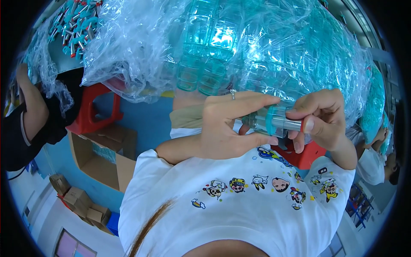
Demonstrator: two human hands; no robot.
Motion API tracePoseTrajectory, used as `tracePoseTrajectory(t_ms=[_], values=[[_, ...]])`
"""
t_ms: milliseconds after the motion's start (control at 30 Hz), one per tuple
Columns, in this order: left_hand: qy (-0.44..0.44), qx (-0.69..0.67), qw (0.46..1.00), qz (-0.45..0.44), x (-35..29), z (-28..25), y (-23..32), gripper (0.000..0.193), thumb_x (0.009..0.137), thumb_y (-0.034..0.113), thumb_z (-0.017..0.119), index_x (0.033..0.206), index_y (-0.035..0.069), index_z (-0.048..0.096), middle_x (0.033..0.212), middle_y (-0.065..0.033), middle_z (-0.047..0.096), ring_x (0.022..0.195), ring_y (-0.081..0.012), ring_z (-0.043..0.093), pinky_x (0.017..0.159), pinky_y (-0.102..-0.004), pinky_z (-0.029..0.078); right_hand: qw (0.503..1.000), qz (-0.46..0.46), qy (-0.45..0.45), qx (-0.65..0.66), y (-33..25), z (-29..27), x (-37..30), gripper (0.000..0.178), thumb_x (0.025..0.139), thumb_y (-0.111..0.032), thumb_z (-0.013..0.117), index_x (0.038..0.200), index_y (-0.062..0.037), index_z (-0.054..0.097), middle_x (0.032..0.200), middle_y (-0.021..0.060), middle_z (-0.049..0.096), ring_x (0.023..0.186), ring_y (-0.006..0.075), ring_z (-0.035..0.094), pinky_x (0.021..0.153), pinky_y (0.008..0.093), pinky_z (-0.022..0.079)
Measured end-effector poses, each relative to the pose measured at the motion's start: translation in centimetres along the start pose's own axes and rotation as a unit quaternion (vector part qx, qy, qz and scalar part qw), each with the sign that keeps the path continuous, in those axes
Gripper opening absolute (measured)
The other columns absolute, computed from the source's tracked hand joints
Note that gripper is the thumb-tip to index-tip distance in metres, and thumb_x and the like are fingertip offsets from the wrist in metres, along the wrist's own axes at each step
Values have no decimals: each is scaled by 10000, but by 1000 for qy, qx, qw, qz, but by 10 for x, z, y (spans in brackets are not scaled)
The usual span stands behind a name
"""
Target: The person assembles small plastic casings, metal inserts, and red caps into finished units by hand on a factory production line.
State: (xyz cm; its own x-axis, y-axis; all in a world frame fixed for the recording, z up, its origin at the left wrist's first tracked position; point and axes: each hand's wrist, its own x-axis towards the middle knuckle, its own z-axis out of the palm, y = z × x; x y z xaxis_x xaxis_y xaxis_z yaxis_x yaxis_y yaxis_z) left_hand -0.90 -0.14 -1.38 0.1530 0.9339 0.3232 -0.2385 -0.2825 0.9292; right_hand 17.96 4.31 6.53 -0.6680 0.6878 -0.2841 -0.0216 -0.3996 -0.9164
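1. Across the top of the view spreads a heap of film-wrapped teal plastic bottles (295,55), ribbed and see-through, with loose clear film (132,38) bunched at its left side.
2. Below it, filling the lower middle, is the wearer's white T-shirt (239,214), printed with small cartoon figures.
3. At the left rim shows a co-worker in dark clothing (17,145), one bare arm visible.
4. Between that person and the T-shirt, an open cardboard box (96,160) stands on the blue floor (150,118).
5. Just above the box is a red plastic stool (88,107).
6. At upper left lies a jumble of metal tubes with teal and red parts (79,28).
7. Over the T-shirt's upper edge, the left hand (229,126) grips a clear plastic cylinder between its thumb and fingers; the right hand (323,118) pinches a red-ended metal tube between thumb and forefinger.
8. Between both hands is the clear plastic cylinder (259,121), lying sideways, with a teal band around it.
9. At its right end is the red-ended metal tube (292,124); how deep it sits, I cannot tell.
10. On a left-hand finger is a ring (233,94).
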Motion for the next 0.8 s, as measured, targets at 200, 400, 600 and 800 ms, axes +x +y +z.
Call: tracePoseTrajectory(t_ms=[200, 400, 600, 800], values=[[3, 10, 1000, 8, 1, -1, 1, 478, 539, 82, 790, 967, -26, 608, 805, -113, 627, 477, -87, 500, 390, -197, 355, 1000, -2, -8, 1, 3, 0, 2, 154, 797, 14, 521, 898, 112, 583, 693, 172, 605, 508, 194, 614, 483, 238, 492], [13, 12, 1000, 8, 1, 5, 1, 486, 529, 82, 794, 968, -22, 611, 827, -127, 630, 491, -91, 517, 395, -200, 364, 998, -51, -7, -36, 7, -3, -1, 229, 830, -92, 548, 898, 127, 541, 662, 161, 570, 436, 175, 572, 367, 233, 458], [-16, 23, 999, -17, 1, 1, 7, 524, 521, 58, 806, 972, -96, 589, 895, -185, 625, 739, -159, 611, 628, -218, 469, 998, -53, -8, -21, 9, -3, -1, 227, 825, -96, 558, 891, 120, 545, 656, 160, 569, 436, 175, 570, 367, 239, 459], [21, 20, 999, 21, 0, 7, -3, 481, 531, 82, 787, 965, -24, 610, 839, -129, 629, 501, -90, 524, 398, -197, 371, 999, -33, 0, -2, 8, -3, -2, 155, 803, 0, 528, 902, 103, 588, 685, 165, 601, 492, 183, 605, 463, 225, 474]])
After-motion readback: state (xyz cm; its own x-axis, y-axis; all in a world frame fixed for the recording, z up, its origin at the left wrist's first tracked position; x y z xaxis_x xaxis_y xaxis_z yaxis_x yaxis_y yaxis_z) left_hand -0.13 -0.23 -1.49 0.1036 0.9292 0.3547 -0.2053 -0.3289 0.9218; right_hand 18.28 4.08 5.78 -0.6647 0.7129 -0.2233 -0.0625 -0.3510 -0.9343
